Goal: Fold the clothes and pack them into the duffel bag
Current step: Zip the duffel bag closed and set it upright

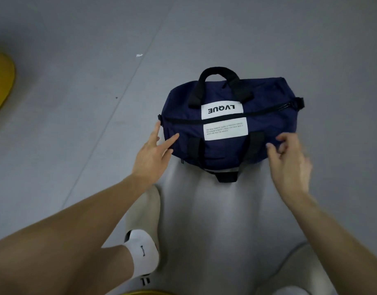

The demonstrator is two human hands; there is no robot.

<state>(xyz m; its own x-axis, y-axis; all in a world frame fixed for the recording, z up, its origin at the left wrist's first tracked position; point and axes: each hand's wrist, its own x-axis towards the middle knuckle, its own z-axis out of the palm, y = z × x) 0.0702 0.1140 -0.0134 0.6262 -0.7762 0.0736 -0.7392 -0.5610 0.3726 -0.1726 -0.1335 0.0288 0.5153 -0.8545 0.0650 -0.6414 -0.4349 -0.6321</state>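
Two hands at duffel bag (268, 124) edges; left hand (150, 151) fingers released; right hand (289, 160) blurred, unclear.

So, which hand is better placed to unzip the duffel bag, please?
Probably the right hand: it is at the right end of the navy duffel bag, nearer what looks like the zipper pull. The left hand touches the far end.

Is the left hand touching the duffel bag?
Touching. In the head view the left hand lays straight fingers against the duffel bag at its end, no gap.
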